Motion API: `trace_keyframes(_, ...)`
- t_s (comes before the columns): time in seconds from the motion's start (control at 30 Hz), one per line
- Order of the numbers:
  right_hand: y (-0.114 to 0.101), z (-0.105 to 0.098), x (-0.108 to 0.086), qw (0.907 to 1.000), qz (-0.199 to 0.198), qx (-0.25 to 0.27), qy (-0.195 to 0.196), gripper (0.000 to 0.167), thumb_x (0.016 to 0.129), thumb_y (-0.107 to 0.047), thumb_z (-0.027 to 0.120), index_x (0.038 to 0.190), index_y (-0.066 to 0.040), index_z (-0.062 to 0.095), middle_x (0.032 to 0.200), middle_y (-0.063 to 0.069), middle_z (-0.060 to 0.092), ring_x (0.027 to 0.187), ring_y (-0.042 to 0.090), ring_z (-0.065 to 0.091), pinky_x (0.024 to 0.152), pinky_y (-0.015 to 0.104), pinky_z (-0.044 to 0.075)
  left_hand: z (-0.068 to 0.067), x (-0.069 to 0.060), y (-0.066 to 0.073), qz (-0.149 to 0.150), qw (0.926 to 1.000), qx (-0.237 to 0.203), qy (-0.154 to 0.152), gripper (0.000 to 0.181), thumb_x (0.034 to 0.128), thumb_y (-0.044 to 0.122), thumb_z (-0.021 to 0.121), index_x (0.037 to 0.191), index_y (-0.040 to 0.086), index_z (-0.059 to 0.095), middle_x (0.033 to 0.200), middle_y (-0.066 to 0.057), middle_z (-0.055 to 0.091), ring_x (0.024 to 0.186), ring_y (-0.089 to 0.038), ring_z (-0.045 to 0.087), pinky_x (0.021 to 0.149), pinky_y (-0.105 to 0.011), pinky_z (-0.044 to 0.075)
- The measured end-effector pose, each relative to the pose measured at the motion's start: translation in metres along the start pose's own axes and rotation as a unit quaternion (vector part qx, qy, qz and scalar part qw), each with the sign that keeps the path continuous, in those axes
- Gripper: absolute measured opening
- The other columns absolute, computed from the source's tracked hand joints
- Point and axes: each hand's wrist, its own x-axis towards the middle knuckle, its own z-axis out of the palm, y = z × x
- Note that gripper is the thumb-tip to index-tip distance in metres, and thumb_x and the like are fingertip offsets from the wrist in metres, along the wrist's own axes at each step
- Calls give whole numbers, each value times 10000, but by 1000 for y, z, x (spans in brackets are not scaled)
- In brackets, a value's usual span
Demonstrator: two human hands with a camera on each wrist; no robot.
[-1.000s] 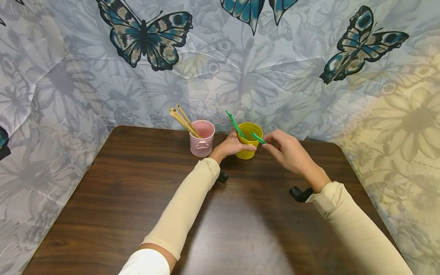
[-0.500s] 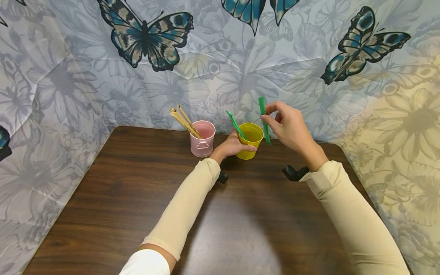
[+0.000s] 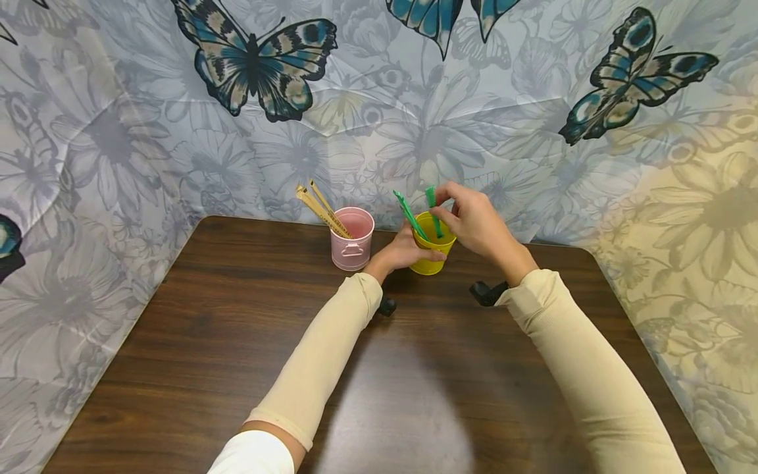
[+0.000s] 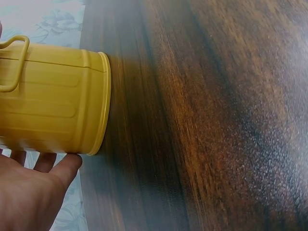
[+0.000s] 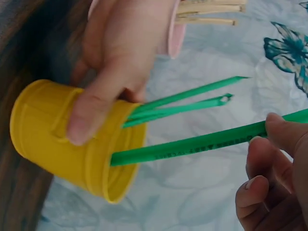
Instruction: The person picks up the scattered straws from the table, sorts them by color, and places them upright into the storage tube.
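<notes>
My left hand (image 3: 403,253) grips a small yellow bucket (image 3: 428,263) from its left side. The thumb lies across the bucket's front near the handle, as the right wrist view shows, and the other fingers go behind it. Several slim green wrapped sticks (image 5: 192,98) lean inside, poking out over the rim. Between thumb and fingertips my right hand (image 3: 470,217) pinches another slim green wrapped stick (image 5: 207,142), with small dark print along it. Its lower end is inside the bucket's mouth, and its upper end stands in the fingers. The bucket's bottom sits at the tabletop.
Left of the yellow bucket stands a pink bucket (image 3: 352,253) with several tan wrapped sticks (image 3: 322,209) leaning out. Both are near the back edge of the dark wooden table (image 3: 237,342). Close behind hangs a butterfly-print cloth (image 3: 503,79).
The right hand brought the green stick from the bucket's right rim, raised and turned it upright, then moved left and lowered its end into the bucket. The left hand stayed.
</notes>
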Motion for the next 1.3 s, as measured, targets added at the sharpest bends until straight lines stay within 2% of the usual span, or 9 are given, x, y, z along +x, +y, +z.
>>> trace_keyframes(0.2, 11, 20, -4, 9989, 274, -60, -387, 131, 979, -122, 686, 1091, -94, 625, 936, 77, 706, 631, 182, 541, 554, 276, 441, 1, 1, -1, 45, 10000, -51, 26, 826, 829, 176, 848, 1478, 126, 339, 1402, -98, 551, 1271, -233, 554, 1124, -353, 443)
trace_keyframes(0.37, 20, 32, -6, 9977, 427, -105, -507, 138, 976, -123, 687, 1102, -104, 634, 1026, 84, 742, 693, 211, 590, 624, 333, 477, 2, 3, -2, 334, 9992, -211, -59, 774, 833, 113, 835, 1458, 122, 380, 1414, -103, 559, 1287, -237, 552, 1116, -315, 446)
trace_keyframes(0.47, 25, 36, -8, 9974, 452, -54, -565, 136, 982, -114, 676, 1107, -93, 628, 1055, 104, 744, 735, 235, 629, 653, 362, 502, 1, 5, -2, 442, 9989, -129, -81, 745, 834, 113, 836, 1443, 121, 406, 1424, -97, 549, 1306, -233, 543, 1129, -303, 436)
trace_keyframes(0.63, 31, 40, -11, 9959, 635, 3, -638, 124, 994, -131, 662, 1102, -90, 619, 1075, 111, 742, 770, 238, 669, 660, 360, 527, 1, 5, -3, 465, 9988, 106, -82, 717, 841, 137, 835, 1429, 109, 425, 1432, -96, 527, 1319, -234, 537, 1141, -312, 428)
trace_keyframes(0.73, 32, 41, -12, 9946, 755, 44, -704, 134, 999, -147, 657, 1120, -98, 624, 1082, 104, 740, 752, 231, 659, 648, 350, 521, 1, 5, -3, 410, 9991, 74, -69, 750, 837, 123, 835, 1448, 95, 399, 1443, -110, 524, 1327, -245, 536, 1143, -314, 434)
trace_keyframes(0.83, 32, 43, -12, 9941, 747, 64, -781, 152, 1009, -147, 643, 1148, -90, 622, 1114, 112, 733, 780, 240, 660, 665, 361, 523, 0, 3, -2, 306, 9995, 10, -52, 814, 845, 126, 829, 1484, 95, 325, 1460, -111, 502, 1335, -242, 528, 1141, -303, 434)
trace_keyframes(0.93, 32, 45, -13, 9945, 664, 85, -811, 181, 1007, -140, 645, 1175, -78, 617, 1165, 123, 721, 887, 276, 681, 731, 402, 542, -2, 2, -2, 295, 9995, -60, -92, 837, 853, 123, 823, 1497, 102, 289, 1454, -109, 507, 1328, -242, 530, 1139, -312, 436)
trace_keyframes(1.1, 33, 46, -13, 9957, 516, 144, -755, 264, 988, -111, 665, 1239, -47, 612, 1232, 145, 688, 1082, 344, 666, 884, 499, 548, -8, -1, -2, 339, 9993, -83, -104, 732, 854, 114, 812, 1453, 98, 392, 1408, -112, 533, 1277, -248, 547, 1106, -324, 458)
trace_keyframes(1.3, 34, 47, -17, 9966, 380, 58, -725, 276, 976, -80, 672, 1237, -13, 615, 1226, 156, 670, 1178, 360, 628, 999, 532, 517, -12, -5, -4, 365, 9992, 134, 6, 624, 854, 169, 822, 1383, 107, 498, 1338, -103, 588, 1207, -239, 590, 1038, -323, 505)
